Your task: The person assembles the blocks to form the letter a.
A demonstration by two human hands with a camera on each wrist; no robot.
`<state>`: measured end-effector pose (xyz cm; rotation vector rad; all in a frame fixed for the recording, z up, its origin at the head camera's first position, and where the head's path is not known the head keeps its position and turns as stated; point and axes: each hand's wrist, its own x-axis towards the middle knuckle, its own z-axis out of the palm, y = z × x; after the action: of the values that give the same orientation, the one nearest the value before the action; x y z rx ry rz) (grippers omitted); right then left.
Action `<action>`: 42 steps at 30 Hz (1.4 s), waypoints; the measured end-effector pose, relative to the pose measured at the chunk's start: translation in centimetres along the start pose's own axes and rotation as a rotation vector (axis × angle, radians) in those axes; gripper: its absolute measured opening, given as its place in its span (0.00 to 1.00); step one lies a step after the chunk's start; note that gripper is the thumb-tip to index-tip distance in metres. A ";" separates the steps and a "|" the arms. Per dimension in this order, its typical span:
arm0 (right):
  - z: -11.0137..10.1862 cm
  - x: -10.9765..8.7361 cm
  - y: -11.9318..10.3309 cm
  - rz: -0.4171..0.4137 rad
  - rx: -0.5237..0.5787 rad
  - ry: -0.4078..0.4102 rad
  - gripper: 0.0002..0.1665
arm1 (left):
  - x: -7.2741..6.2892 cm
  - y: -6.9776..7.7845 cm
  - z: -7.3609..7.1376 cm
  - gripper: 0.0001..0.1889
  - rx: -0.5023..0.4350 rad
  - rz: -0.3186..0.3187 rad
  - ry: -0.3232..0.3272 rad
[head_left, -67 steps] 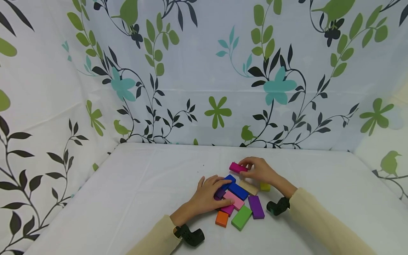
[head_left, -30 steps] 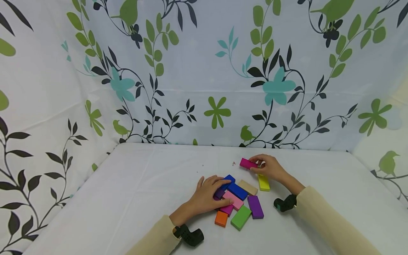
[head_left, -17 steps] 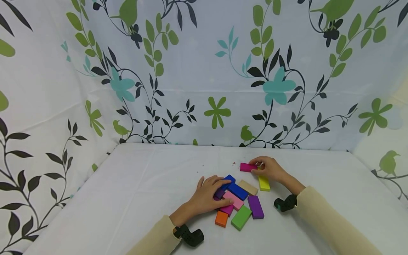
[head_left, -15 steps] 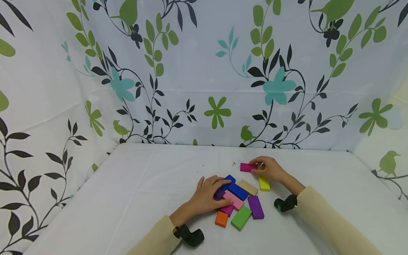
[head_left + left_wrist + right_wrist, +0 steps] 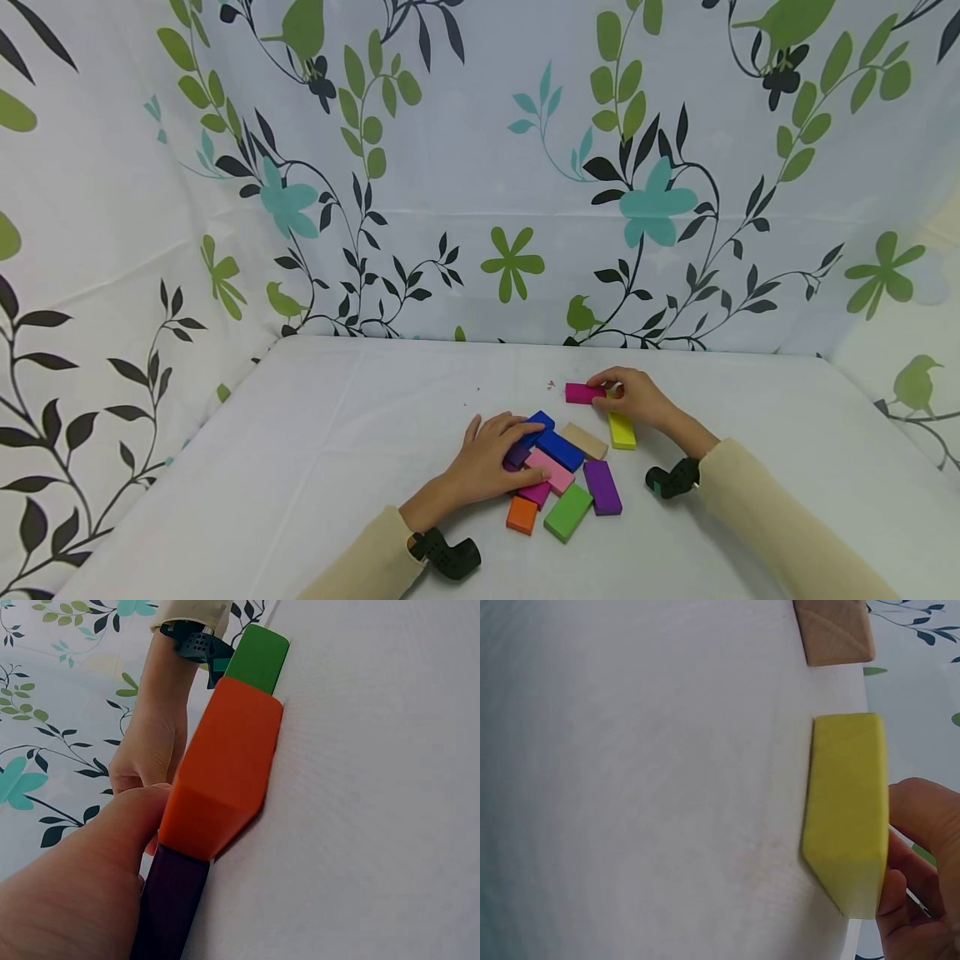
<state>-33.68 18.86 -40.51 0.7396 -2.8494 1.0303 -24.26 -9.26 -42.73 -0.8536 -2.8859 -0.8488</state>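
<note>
R hand (image 5: 633,396) is pinching far magenta block (image 5: 585,393) b/w thumb & fingers at its right end; that block is lying at the far side of the group, a bit apart from the rest, w/ tiny red specks (image 5: 551,385) showing just left of it. Yellow block (image 5: 621,431) is sitting just near of R hand, its far end partly hidden by it, so can't tell if the two blocks are touching. L hand (image 5: 483,462) is resting over the left side of the cluster, fingers spread & loosely bent, not gripping: index tip is touching far blue block (image 5: 540,419), thumb tip is resting at pink block (image 5: 553,469), w/ dark purple block (image 5: 517,454) partly showing b/w them. Near blue block (image 5: 560,450) is lying b/w far blue & pink; beige block (image 5: 585,440) is sitting just right of it, yellow further right. Near magenta block (image 5: 535,493) is showing on pink's near side, orange block (image 5: 521,515) nearer still; green block (image 5: 568,512) is lying right of orange, purple block (image 5: 602,487) right of green. All are lying on white cloth (image 5: 300,483), patterned curtain (image 5: 450,125) hanging at the far side.
</note>
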 end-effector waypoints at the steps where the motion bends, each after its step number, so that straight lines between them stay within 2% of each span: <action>1: 0.0 0.0 0.0 0.004 0.000 0.002 0.17 | 0.0 0.0 0.0 0.34 0.000 0.000 -0.001; 22: 0.0 -0.3 -0.4 -0.009 0.034 0.049 0.16 | 0.0 0.1 -0.1 0.34 -0.007 0.002 0.003; 32: 0.0 -0.8 -0.8 -0.073 0.070 0.107 0.14 | -0.1 0.0 -0.1 0.34 -0.009 -0.001 0.006; 36: -0.1 -1.0 -0.8 -0.128 0.104 0.089 0.14 | 0.0 0.0 0.0 0.34 -0.006 -0.001 0.004; 42: -0.1 -1.2 -0.7 -0.186 0.133 0.020 0.15 | 0.0 0.2 -0.1 0.34 0.001 0.005 0.005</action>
<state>-32.29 18.96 -40.20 0.9767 -2.6533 1.1990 -24.20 -9.18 -42.57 -0.8570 -2.8786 -0.8482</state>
